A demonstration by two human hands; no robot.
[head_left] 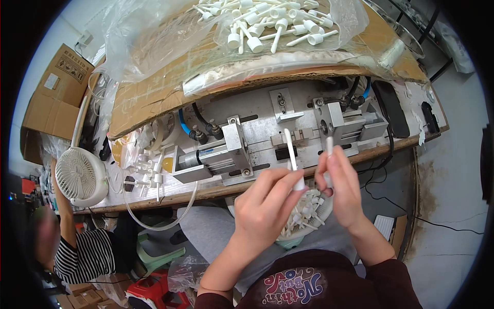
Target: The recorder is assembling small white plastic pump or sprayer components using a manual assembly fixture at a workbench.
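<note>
My left hand (265,201) pinches a white cap with a long applicator stick (291,153), the stick pointing up and away from me. In my right hand (342,183) is a second white capped applicator (329,146), its tip upward and its cap partly hidden by my fingers. Both hands are above a round basket (326,208) in my lap, which holds several white capped pieces (307,212). Just beyond them, a metal clamping fixture (293,136) is fixed to the bench, between a left pneumatic cylinder block (221,154) and a right one (350,122).
A heap of white capped applicators (272,23) lies on plastic over a cardboard shelf (154,100). At the left stands a white fan (81,176), with white branched pieces (149,172) nearby. A black phone (390,108) lies right. Another person in a striped sleeve (85,255) sits left.
</note>
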